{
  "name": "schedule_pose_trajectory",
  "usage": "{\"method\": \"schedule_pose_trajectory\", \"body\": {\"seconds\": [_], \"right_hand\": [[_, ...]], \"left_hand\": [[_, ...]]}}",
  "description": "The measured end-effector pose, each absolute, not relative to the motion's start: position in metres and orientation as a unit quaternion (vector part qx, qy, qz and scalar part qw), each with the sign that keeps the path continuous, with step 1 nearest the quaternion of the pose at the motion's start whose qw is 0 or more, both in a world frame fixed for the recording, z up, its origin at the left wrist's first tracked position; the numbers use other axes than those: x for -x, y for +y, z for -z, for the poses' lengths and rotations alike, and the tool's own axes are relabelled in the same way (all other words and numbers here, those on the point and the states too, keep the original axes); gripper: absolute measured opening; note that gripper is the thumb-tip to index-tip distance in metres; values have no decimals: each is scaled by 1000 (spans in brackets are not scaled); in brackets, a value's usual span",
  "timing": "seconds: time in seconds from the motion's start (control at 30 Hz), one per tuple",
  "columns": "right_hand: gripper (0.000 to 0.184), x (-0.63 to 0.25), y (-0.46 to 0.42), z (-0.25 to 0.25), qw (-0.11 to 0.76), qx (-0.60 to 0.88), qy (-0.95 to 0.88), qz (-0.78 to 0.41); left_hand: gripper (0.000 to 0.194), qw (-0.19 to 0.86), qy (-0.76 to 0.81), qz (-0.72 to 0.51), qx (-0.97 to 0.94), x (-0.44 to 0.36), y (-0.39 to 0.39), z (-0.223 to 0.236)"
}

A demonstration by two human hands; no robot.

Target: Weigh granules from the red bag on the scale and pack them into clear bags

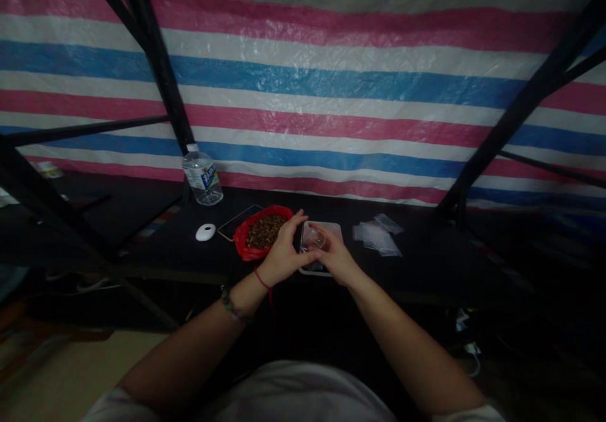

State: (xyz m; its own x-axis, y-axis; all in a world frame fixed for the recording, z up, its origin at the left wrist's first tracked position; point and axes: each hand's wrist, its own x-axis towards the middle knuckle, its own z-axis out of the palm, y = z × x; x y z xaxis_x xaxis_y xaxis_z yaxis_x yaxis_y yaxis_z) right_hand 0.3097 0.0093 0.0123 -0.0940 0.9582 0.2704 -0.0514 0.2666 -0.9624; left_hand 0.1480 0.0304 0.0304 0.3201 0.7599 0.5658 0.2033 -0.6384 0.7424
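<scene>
The right grip (337, 256) is bent into a partly closed curve, its fingers and thumb about the clear cup (316, 239), which sits between the two hands. The left grip (284, 248) is spread wider, thumb reaching toward the cup's near side and fingers pointing away from the wearer; whether it bears on the cup I cannot tell. The cup's round rim shows as an ellipse; blur and the fingers hide which way its mouth faces and how its axis leans. Beneath both grips lies a pale-rimmed tray (334, 229), its long axis running away from the wearer. Just left of the left grip, a red bag (240, 239) of brown bits stands open upward on the table (426, 251), near a phone (231, 224) slanting away to the right. Clear packets (379, 237) lie right of the right grip, overlapping at mixed angles.
</scene>
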Motion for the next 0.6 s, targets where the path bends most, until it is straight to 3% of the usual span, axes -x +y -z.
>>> {"method": "schedule_pose_trajectory", "body": {"seconds": [0.03,0.17,0.3,0.4,0.53,0.6], "right_hand": [[55,-313,7,-17,553,397,-557,-476],[42,-330,-1,-40,599,383,-449,-541],[39,-345,-3,-54,651,360,-373,-554],[39,-353,-3,-58,666,345,-353,-560],[42,-359,-4,-62,667,341,-343,-566],[43,-363,-4,-63,669,342,-344,-563]], "left_hand": [[77,253,340,-478,-769,-141,40,-33],[35,221,459,-411,-756,-103,87,-37],[27,109,569,-284,-764,-73,117,-28],[36,68,562,-151,-811,-68,120,-20],[63,16,576,-89,-813,-79,113,-13],[67,-8,572,-70,-817,-85,110,-11]]}}
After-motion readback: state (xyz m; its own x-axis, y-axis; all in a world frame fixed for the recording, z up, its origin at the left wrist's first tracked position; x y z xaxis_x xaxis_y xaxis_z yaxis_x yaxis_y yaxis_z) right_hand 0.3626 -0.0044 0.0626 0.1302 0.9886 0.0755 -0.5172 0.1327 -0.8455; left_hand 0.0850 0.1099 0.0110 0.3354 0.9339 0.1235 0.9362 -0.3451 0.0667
